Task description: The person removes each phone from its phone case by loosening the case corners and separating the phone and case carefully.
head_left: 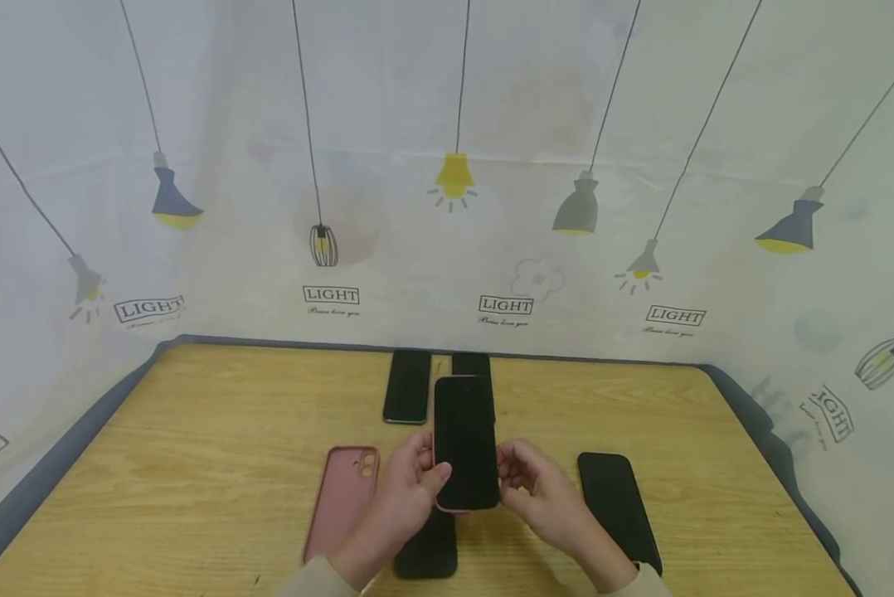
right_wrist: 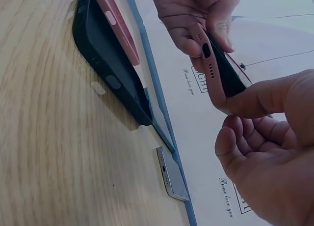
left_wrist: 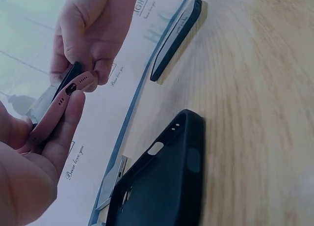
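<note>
Left fingers point(head_left: 438, 476): hold phone point(head_left: 465, 439) and pink case point(right_wrist: 216, 88), likely for steadiness
Right fingers point(head_left: 520, 454): pinch case edge, apparently bracing it

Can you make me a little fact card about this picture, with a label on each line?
Left hand: holds a phone and its pink case
Right hand: pinches that case near a corner
Left side: another pink case
Between wrists: black case
Table's far edge: two more phones
Right side: dark phone
Backdrop: printed lamps
</note>
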Motion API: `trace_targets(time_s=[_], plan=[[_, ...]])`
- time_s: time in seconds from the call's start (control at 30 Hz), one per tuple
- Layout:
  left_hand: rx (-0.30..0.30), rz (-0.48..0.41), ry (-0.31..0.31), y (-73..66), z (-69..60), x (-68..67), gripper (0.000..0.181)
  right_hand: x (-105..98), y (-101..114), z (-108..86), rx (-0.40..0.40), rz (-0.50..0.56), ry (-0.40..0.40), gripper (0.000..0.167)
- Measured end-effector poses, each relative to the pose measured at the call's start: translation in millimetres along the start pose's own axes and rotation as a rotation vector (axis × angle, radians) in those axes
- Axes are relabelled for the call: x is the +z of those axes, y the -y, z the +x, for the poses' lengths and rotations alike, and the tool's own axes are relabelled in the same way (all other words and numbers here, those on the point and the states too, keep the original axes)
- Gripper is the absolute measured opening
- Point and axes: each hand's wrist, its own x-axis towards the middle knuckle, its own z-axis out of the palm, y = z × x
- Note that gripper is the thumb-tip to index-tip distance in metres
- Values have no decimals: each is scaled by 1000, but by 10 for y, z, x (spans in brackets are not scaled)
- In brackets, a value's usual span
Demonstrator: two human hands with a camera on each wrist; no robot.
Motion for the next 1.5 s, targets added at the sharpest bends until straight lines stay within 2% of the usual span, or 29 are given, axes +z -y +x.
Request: trace_targets(time_s=[0.27,0.43,0.63,0.83,1.03,1.17,1.3,1.5], plan=[[-29,47,8,-4,-4,-1,28,-58,0,2,59,29,61,27],[-13,68,16,23,-6,-12,28,-80,1,2,94,35,87,22],[-19,85,23,45,-12,-14,28,-64,8,17,170,53,54,28],[-19,101,25,77,2,-3,29,-43,3,29,213,85,15,33],[-18,133,16,98,12,2,31,-46,-6,24,221,96,10,30],[-6,152,2,103,3,5,30,-62,-15,9,195,95,27,27],[11,138,-5,105,-4,15,30,-79,-18,-11,174,85,77,25],[-4,115,-26,104,-12,31,33,-115,-6,-29,164,108,161,21]])
